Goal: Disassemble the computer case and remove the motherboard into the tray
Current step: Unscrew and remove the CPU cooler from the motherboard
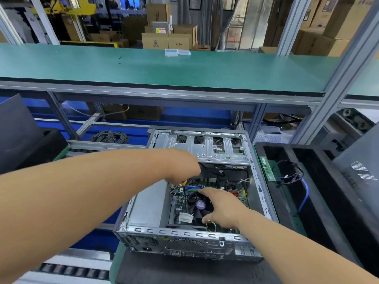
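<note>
While my left hand (182,167) curls down around a yellow-handled screwdriver (183,183), its shaft dropping toward the far left part of the motherboard (229,186), my right hand (222,208) reaches in beside it with the forefinger stretched out straight across the top of the cooler fan (200,206) and nothing in its grasp. The thumb of that hand sits low, near a loop of yellow wires (211,225) at the near edge of the board. The motherboard lies flat on the floor of the open computer case (184,238), with the grey power supply (149,206) in the case's left side and the metal drive cage (205,146) across its far end. The case rests on a dark mat (184,269) on the bench. Just beside the case's right wall stands a black tray (328,181), holding a green memory stick (267,169) along its left edge and a tangle of black and blue cables (295,177) next to it.
</note>
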